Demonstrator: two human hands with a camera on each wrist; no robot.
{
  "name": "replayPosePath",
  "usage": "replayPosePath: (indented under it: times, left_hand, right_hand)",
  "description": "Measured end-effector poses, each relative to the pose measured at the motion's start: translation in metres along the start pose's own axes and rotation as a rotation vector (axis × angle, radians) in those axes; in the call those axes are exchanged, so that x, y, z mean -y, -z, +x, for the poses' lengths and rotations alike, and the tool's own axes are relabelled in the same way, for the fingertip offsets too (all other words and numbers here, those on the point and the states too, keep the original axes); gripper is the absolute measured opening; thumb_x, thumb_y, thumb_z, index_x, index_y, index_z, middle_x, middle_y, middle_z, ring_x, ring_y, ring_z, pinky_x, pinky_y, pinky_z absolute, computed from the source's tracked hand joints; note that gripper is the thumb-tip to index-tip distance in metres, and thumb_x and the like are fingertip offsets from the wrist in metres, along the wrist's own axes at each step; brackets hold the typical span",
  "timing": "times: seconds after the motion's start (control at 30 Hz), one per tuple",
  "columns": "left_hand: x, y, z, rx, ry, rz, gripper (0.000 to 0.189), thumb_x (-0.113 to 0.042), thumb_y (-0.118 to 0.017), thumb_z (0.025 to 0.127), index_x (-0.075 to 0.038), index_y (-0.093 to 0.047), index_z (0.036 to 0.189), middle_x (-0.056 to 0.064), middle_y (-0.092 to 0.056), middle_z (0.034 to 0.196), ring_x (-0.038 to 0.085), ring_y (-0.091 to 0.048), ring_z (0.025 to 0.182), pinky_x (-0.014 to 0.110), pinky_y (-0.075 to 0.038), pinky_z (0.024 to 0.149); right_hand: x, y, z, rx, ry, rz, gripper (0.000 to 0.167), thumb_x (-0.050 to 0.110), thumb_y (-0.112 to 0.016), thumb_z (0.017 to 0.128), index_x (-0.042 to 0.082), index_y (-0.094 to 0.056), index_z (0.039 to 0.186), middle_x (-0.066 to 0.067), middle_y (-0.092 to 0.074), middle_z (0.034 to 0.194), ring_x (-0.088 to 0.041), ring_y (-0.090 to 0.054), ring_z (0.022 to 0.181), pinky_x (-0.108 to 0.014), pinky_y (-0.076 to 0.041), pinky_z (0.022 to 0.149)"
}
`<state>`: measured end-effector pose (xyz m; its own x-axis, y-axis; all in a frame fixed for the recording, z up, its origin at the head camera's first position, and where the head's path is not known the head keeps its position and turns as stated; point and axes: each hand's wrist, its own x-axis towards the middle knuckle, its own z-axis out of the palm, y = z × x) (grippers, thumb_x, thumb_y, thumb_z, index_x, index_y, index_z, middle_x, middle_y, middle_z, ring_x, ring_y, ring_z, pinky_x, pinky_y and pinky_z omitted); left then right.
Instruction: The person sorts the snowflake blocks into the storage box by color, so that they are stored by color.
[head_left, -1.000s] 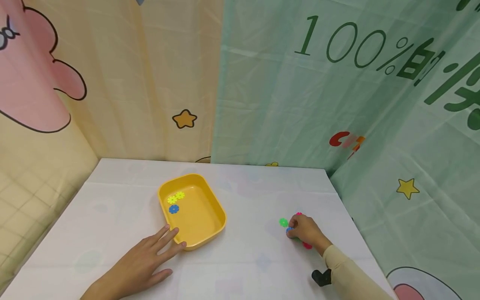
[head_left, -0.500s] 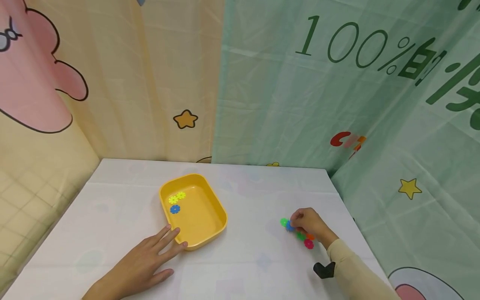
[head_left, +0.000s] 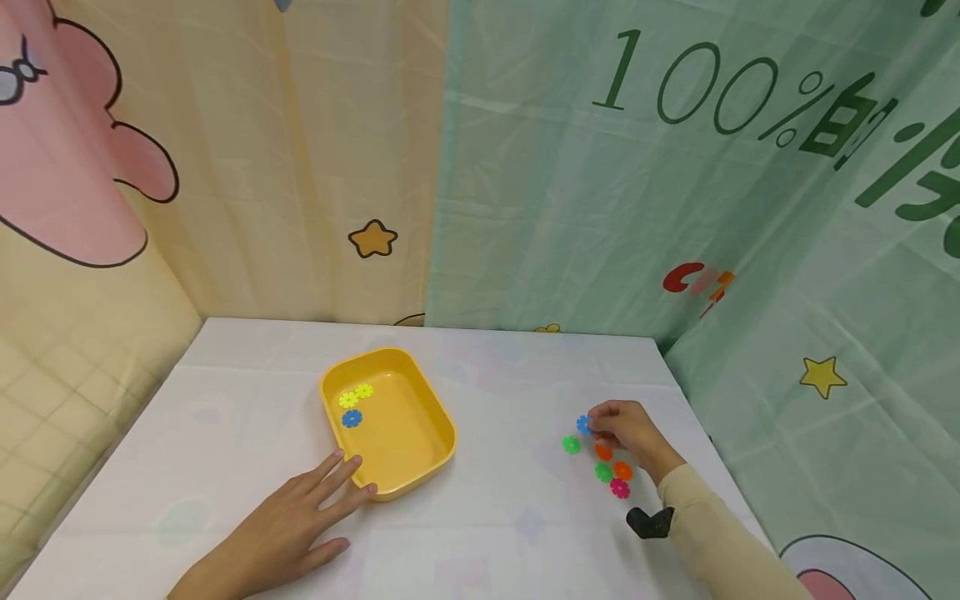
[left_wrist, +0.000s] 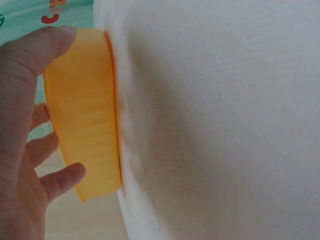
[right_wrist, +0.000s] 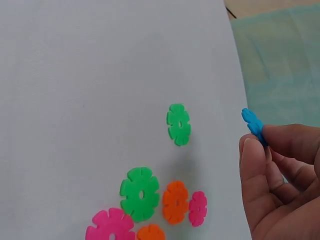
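Note:
My right hand (head_left: 630, 432) pinches a blue flower-shaped disc (right_wrist: 254, 125) between thumb and fingertips, raised over the white table. Below it in the right wrist view lie a small green disc (right_wrist: 178, 124), a larger green one (right_wrist: 140, 194), an orange one (right_wrist: 175, 202) and pink ones, one of them at the edge (right_wrist: 198, 208). My left hand (head_left: 288, 521) has its fingers spread and straight, fingertips at the near left rim of a yellow tray (head_left: 431, 417). Inside the tray are two yellow discs (head_left: 348, 400) and a blue disc (head_left: 352, 418).
The white table (head_left: 495, 533) stretches between the tray and the loose discs. Printed curtains (head_left: 547, 208) hang close behind it and on both sides. A black object (head_left: 649, 523) sits at the right sleeve's cuff.
My right hand has picked the blue disc out of the group and moved it up and away, uncovering the orange, green and pink discs. The left hand stays at the tray.

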<state>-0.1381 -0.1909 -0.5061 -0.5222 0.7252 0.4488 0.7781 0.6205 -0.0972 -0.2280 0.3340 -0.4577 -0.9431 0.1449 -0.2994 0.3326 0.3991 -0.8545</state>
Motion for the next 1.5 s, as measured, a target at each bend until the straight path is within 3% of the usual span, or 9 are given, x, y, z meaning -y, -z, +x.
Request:
replayPosePath:
  times: [0.27, 0.53, 0.77, 1.1, 1.5]
  left_hand:
    - [-0.001, -0.001, 0.0, 0.021, 0.012, -0.007, 0.076, -0.05, -0.08, 0.08, -0.029, -0.053, 0.149, 0.012, -0.047, 0.156, 0.036, -0.046, 0.138, 0.046, -0.057, 0.09]
    - [-0.001, -0.001, 0.0, 0.023, 0.006, -0.005, 0.069, -0.054, -0.072, 0.087, -0.029, -0.053, 0.149, 0.013, -0.05, 0.153, 0.035, -0.048, 0.139, 0.045, -0.056, 0.092]
    - [0.0, -0.001, 0.002, 0.022, 0.003, 0.001, 0.075, -0.05, -0.078, 0.082, -0.028, -0.053, 0.149, 0.012, -0.051, 0.152, 0.036, -0.048, 0.138, 0.046, -0.056, 0.091]
    - [-0.002, 0.001, 0.002, 0.026, 0.014, 0.003, 0.077, -0.048, -0.08, 0.08, -0.029, -0.053, 0.149, 0.012, -0.051, 0.152, 0.036, -0.048, 0.138, 0.047, -0.056, 0.09]
    - [0.0, -0.001, 0.0, -0.003, 0.004, -0.009, 0.075, -0.046, -0.08, 0.08, -0.027, -0.054, 0.149, 0.013, -0.05, 0.153, 0.037, -0.048, 0.138, 0.047, -0.056, 0.089]
  right_hand:
    - [0.015, -0.001, 0.003, 0.009, 0.002, 0.1, 0.031, 0.007, -0.066, 0.098, -0.011, -0.061, 0.123, -0.015, -0.07, 0.104, -0.022, -0.073, 0.088, -0.027, -0.061, 0.079]
    - [0.028, -0.009, 0.008, 0.017, -0.033, 0.202, 0.032, 0.006, -0.066, 0.098, -0.009, -0.06, 0.126, -0.014, -0.068, 0.106, -0.021, -0.075, 0.091, -0.029, -0.059, 0.084]
    - [0.045, -0.009, 0.013, 0.024, -0.019, 0.242, 0.034, 0.005, -0.064, 0.099, -0.009, -0.059, 0.13, -0.013, -0.069, 0.108, -0.028, -0.073, 0.104, -0.037, -0.054, 0.095]
    - [0.068, -0.013, 0.024, 0.047, 0.001, 0.332, 0.038, 0.005, -0.065, 0.098, -0.01, -0.057, 0.133, -0.011, -0.069, 0.106, -0.022, -0.075, 0.098, -0.03, -0.058, 0.088]
    - [0.095, -0.039, 0.032, 0.101, 0.041, 0.458, 0.038, -0.003, -0.063, 0.097, -0.013, -0.055, 0.133, -0.009, -0.069, 0.103, -0.017, -0.074, 0.092, -0.028, -0.059, 0.086]
